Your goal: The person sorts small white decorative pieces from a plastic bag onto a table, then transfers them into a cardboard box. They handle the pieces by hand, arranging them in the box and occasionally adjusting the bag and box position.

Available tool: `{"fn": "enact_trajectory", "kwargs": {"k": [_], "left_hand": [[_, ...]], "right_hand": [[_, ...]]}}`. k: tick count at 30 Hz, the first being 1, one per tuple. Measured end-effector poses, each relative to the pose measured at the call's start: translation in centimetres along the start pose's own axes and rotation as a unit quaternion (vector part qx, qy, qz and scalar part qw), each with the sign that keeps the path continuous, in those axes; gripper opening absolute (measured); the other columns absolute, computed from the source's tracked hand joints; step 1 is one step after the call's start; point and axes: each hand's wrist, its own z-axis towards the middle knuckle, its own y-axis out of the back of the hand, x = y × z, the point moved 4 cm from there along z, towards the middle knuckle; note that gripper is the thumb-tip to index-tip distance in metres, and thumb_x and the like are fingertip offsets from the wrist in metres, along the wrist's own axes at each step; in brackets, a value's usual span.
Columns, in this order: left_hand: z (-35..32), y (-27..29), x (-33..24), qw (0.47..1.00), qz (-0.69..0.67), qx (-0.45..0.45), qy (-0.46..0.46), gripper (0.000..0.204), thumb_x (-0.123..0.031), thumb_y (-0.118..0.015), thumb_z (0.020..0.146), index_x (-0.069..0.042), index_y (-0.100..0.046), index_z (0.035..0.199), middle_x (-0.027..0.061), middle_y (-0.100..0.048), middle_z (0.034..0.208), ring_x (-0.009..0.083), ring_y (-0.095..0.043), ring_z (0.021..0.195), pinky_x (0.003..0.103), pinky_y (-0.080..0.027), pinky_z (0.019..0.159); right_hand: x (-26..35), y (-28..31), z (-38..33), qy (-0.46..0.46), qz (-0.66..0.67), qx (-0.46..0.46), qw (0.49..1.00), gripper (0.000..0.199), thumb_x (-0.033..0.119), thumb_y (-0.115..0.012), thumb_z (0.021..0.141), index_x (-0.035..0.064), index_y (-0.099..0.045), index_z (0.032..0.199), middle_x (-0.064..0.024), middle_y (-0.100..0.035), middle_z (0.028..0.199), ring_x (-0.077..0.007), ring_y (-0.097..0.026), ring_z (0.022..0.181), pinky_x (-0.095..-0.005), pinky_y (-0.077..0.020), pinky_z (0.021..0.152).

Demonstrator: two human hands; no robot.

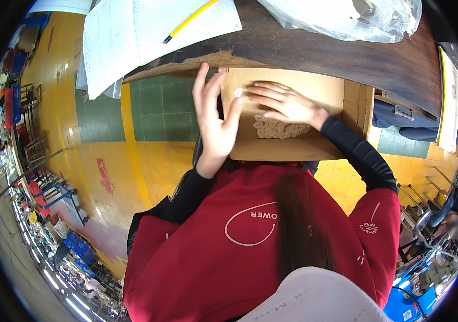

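A shallow light-brown box or drawer (358, 107) lies open below the table edge. Inside it, a cluster of small round white pieces with dark centres (274, 129) is gathered near the side closest to me. A single white piece (238, 93) is apart from them, at the tip of my left thumb; whether the thumb touches it I cannot tell. My left hand (215, 121) is at the box's left wall, fingers raised and thumb spread away. Over the box, my right hand (289, 105) stretches its fingers leftward above the pieces, slightly blurred, with nothing visible in it.
On the dark wooden table (272, 51) are an open notebook (116, 48) with a yellow pencil (191, 20) across it, and a clear plastic bag (342, 21). A yellow-edged pad or sheet (448, 102) hangs at the right. Carts and blue bins (78, 247) stand far left.
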Motion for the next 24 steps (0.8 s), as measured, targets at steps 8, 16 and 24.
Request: {"fn": "enact_trajectory", "kwargs": {"k": [8, 16, 24], "left_hand": [[-0.5, 0.4, 0.4, 0.996, 0.062, -0.025, -0.060, 0.028, 0.006, -0.067, 0.089, -0.003, -0.073, 0.115, 0.0215, -0.046, 0.152, 0.0336, -0.056, 0.131, 0.042, -0.045, 0.110], [-1.1, -3.6, -0.9, 0.978, 0.002, 0.207, -0.024, 0.025, 0.001, -0.061, 0.093, -0.001, -0.068, 0.117, 0.0189, -0.064, 0.123, 0.0359, -0.064, 0.115, 0.041, -0.052, 0.098], [-6.1, -6.9, 4.6, 0.824, 0.326, 0.463, -0.018, 0.061, -0.011, -0.062, 0.096, 0.011, -0.034, 0.145, 0.0375, -0.057, 0.115, 0.0446, -0.066, 0.096, 0.048, -0.055, 0.086]], "right_hand": [[2.6, -1.4, 2.1, 0.031, 0.070, 0.119, 0.990, 0.046, 0.038, -0.058, 0.102, 0.0063, -0.063, 0.135, -0.0079, -0.060, 0.145, -0.0235, -0.052, 0.139, -0.0392, -0.0382, 0.120], [4.4, 4.8, -5.4, -0.093, 0.027, 0.122, 0.988, 0.036, 0.028, -0.060, 0.103, 0.0130, -0.062, 0.135, -0.0112, -0.062, 0.137, -0.0274, -0.061, 0.126, -0.0383, -0.0564, 0.100], [2.8, 5.9, -8.9, -0.420, 0.053, -0.013, 0.906, 0.015, 0.008, -0.066, 0.095, 0.0005, -0.063, 0.108, -0.0211, -0.067, 0.105, -0.0381, -0.070, 0.090, -0.0429, -0.0560, 0.081]]}}
